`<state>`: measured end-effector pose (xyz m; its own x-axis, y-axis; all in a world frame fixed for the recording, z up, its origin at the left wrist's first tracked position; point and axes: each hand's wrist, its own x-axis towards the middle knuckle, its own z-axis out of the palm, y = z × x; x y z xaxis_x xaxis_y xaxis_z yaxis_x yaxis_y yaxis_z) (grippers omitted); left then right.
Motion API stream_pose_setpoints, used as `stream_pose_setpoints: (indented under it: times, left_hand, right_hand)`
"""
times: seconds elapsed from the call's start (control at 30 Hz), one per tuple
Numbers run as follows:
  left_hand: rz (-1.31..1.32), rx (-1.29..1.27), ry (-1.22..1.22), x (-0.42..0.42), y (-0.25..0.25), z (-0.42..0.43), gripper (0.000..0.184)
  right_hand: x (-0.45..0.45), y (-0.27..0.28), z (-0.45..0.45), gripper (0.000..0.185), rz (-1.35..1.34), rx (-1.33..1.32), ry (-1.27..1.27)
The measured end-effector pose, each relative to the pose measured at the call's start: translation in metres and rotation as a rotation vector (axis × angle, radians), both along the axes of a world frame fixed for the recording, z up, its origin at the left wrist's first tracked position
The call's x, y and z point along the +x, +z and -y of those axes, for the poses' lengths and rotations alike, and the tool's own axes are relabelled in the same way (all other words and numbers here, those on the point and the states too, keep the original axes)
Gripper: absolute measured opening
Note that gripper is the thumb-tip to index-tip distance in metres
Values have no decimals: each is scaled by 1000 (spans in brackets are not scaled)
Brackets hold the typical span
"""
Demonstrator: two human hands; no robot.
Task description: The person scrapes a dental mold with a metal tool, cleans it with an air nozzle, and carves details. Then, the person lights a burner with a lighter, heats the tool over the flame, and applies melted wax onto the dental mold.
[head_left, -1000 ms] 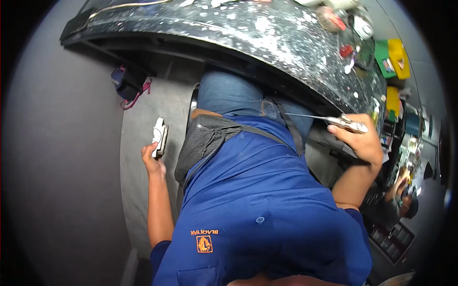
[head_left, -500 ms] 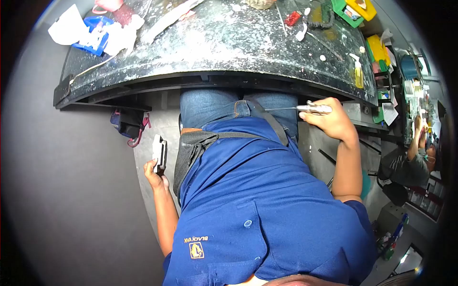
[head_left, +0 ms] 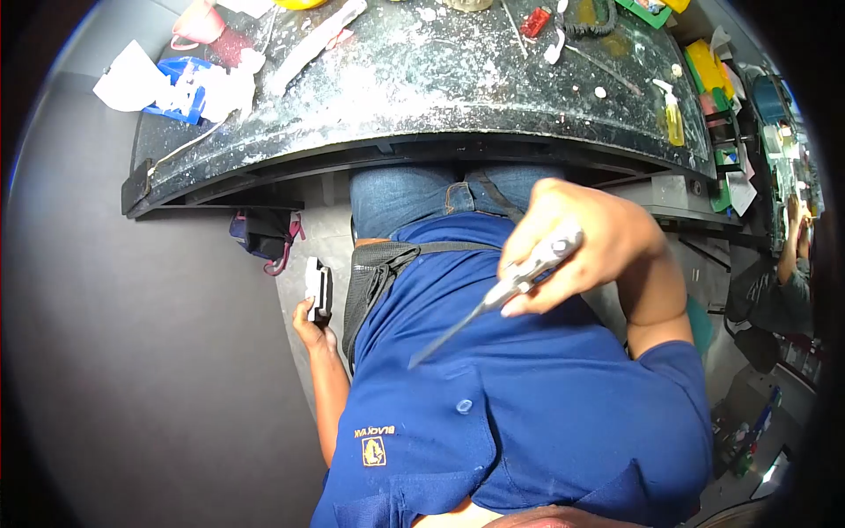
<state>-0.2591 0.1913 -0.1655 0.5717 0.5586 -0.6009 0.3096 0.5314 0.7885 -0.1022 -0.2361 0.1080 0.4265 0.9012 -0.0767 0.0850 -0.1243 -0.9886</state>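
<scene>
My left hand [head_left: 313, 327] is closed around the lower end of a white and dark block-like object [head_left: 318, 289], held out beside my hip and below the table edge. In front of my chest, my right hand [head_left: 588, 242] grips the silvery handle of a thin-bladed tool [head_left: 539, 260]. Its blade points down and to the left, over the blue shirt [head_left: 422, 326]. The blade touches nothing that I can make out. A black mesh pouch [head_left: 374, 290] hangs at my waist, between the two hands.
The speckled dark table [head_left: 396, 88] bears a pink cup [head_left: 199, 24], a blue container [head_left: 180, 88] with white material, a red object [head_left: 534, 22] and a yellow spray bottle [head_left: 673, 119]. A bag [head_left: 261, 236] hangs beneath. Another person's arm [head_left: 789, 246] shows far right.
My right hand has moved from beside the thigh to in front of my chest, with the tool still in it. The view has shifted, bringing more of the table into sight.
</scene>
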Motion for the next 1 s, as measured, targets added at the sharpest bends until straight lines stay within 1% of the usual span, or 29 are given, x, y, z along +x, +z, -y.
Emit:
stream_pose_setpoints:
  times: [0.07, 0.1, 0.13, 0.2, 0.23, 0.27, 0.3, 0.33, 0.37, 0.4, 0.43, 0.47, 0.53, 0.6, 0.63, 0.67, 0.73, 0.77, 0.8, 0.83, 0.87, 0.9, 0.93, 1.0]
  left_hand:
    - [12, 4, 3, 4, 4, 3, 15]
    - [29, 11, 9, 4, 1, 2, 15]
    - [43, 19, 12, 3, 2, 1, 15]
    - [112, -6, 5, 1, 11, 5, 14]
    - [124, -39, 23, 3, 25, 12, 14]
    - [133, -74, 41, 3, 34, 17, 15]
    - [135, -78, 39, 1, 34, 14, 15]
    - [210, -82, 37, -3, 34, 10, 15]
    - [285, -86, 35, -6, 33, 6, 15]
    - [317, -73, 11, -7, 43, 6, 21]
    - [381, -77, -17, -10, 46, 3, 28]
    - [445, -80, -47, -10, 48, -1, 35]
    - [573, -109, -150, -3, 71, -1, 39]
    - [673, -76, -256, 16, 104, 10, 39]
    - [740, -63, -283, 27, 114, 14, 42]
    - [763, -32, -308, 40, 126, 18, 47]
    - [805, 150, -377, 71, 156, 41, 51]
    - [817, 288, -406, 86, 168, 50, 55]
    - [830, 428, -430, 100, 175, 57, 59]
    - [820, 655, -505, 111, 179, 57, 67]
    - [836, 816, -563, 125, 180, 59, 75]
    - [846, 953, -620, 137, 186, 64, 74]
    - [854, 1090, -675, 149, 191, 71, 74]
    - [868, 1084, -700, 170, 193, 96, 73]
  right_hand:
    - [-4, 10, -23, 18, 51, -133, -185]
    - [8, 6, -24, 20, 87, -54, 44]
    - [16, -2, -21, 22, -124, 109, 249]
    - [23, -6, 0, 24, -185, 247, 305]
    - [36, 0, 17, 24, -79, 177, 332]
    - [35, -1, 39, 24, -181, 18, 134]
    - [35, -7, 60, 24, -98, -174, -8]
    - [34, -9, 84, 19, -205, -141, -20]
    - [46, -31, 119, 19, -225, 94, 260]
    - [39, -22, 133, 25, -106, 37, 157]
    - [7, -11, 143, 32, -160, -392, -349]
    - [-1, -13, 155, 33, -116, -538, -396]
    - [-29, -32, 192, 30, -177, -240, -455]
    - [-52, -37, 194, 29, -168, -481, -723]
    - [-59, -47, 201, 27, -193, -375, -736]
    - [-67, -58, 208, 27, -187, -369, -746]
    - [-77, -70, 212, 20, -144, -422, -1060]
    - [-83, -87, 227, 18, -128, -468, -1067]
    - [-85, -101, 230, 18, -122, -462, -1073]
    - [-85, -115, 232, 19, -172, -386, -1209]
    - [-85, -128, 233, 21, -225, -305, -1343]
    - [-82, -142, 231, 25, -172, -264, -1413]
    - [-77, -158, 228, 25, -170, -254, -1420]
    - [-63, -192, 221, 27, -30, -91, -1686]
